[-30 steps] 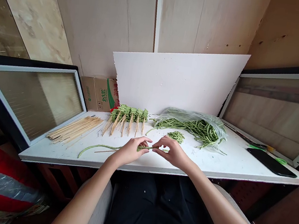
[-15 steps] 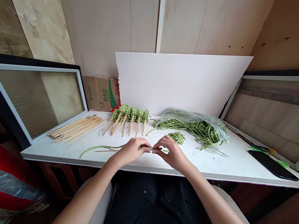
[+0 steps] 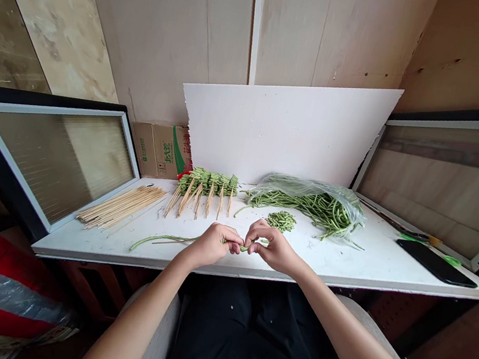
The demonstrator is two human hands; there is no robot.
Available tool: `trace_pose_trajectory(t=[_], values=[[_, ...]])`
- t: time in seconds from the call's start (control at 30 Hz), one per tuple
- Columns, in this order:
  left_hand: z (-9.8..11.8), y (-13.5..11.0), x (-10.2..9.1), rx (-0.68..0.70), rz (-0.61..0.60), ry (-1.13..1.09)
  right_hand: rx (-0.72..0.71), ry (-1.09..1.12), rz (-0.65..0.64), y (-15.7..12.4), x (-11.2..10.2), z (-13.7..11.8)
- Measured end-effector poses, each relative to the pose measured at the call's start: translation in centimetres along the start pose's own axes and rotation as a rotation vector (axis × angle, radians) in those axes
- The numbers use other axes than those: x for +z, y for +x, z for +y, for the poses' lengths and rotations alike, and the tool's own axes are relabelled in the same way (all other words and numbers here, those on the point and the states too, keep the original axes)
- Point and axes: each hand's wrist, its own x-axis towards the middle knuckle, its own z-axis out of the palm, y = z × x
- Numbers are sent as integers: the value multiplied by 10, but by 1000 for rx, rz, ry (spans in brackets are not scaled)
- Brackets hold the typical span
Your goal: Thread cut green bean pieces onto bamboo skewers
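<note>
Left hand (image 3: 212,246) and right hand (image 3: 274,247) clamp a long bean (image 3: 164,236) in front of the cut-bean pile (image 3: 281,220).
The bean's long axis runs sideways, its curved tail pointing well left of the pile; a loose skewer (image 3: 170,242) lies close alongside. Skewered bundles (image 3: 207,183) sit left of the pile, bagged beans (image 3: 307,203) behind it. Compared with a second ago, the held stretch dips between the hands.
</note>
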Motion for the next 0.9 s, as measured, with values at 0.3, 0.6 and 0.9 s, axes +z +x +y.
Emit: trace_pose_trajectory(t=[0.3, 0.6, 0.9], values=[[9, 0, -5, 29, 56, -204, 17, 134, 76, 2, -6, 5], [10, 0, -7, -89, 96, 26, 223, -462, 141, -14, -39, 74], [16, 0, -4, -111, 51, 108, 398, -511, 30, -34, -34, 118]])
